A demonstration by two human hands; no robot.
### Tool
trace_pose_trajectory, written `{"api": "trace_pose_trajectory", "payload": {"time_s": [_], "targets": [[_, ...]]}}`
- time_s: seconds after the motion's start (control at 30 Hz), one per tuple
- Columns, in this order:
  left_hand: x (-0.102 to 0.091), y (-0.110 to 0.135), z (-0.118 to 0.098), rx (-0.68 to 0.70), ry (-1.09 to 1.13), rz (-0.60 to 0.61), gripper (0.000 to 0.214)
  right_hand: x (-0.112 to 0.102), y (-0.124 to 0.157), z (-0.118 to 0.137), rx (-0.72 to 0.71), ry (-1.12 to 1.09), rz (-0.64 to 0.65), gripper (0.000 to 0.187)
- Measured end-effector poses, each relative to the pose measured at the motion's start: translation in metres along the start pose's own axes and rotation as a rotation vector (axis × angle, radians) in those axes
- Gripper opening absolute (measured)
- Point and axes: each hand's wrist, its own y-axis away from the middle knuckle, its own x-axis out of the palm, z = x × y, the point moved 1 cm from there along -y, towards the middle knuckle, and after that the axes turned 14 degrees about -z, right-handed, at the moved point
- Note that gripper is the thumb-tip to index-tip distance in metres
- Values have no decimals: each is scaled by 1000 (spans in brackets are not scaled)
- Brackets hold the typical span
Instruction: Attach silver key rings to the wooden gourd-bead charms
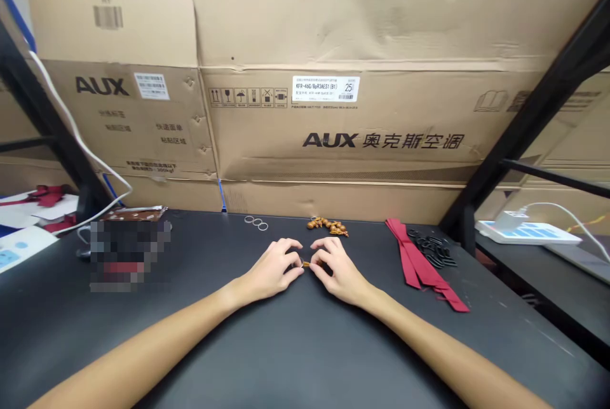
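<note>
Near the middle of the black table, my left hand (279,267) and my right hand (340,272) face each other, fingertips almost meeting. My left thumb and fingers pinch a thin metal ring (302,263). A short yellow-brown cord (306,264) runs from the ring to my right fingertips, which are closed on a small brown charm, mostly hidden by the fingers. Beyond my hands lies a little pile of glossy brown charms (337,228). Several more metal rings (262,227) lie farther back, to the left.
Dark red ribbons (414,260) and a heap of black clip-like pieces (433,248) lie on the right. A blurred-out item (128,256) is on the left. Cardboard (381,110) walls the back; black metal posts (469,225) flank the table. A white power strip (528,232) stands far right.
</note>
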Motion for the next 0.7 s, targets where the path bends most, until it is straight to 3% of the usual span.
{"api": "trace_pose_trajectory", "payload": {"time_s": [0.2,0.43,0.7], "targets": [[-1,-1,-1,26,8,9,11,1,0,-3,36,79,-67,13],[-1,0,-1,4,-8,13,12,-1,1,0,-14,13,-4,9],[-2,-1,-4,7,6,24,12,0,-1,-2,43,70,-50,14]]}}
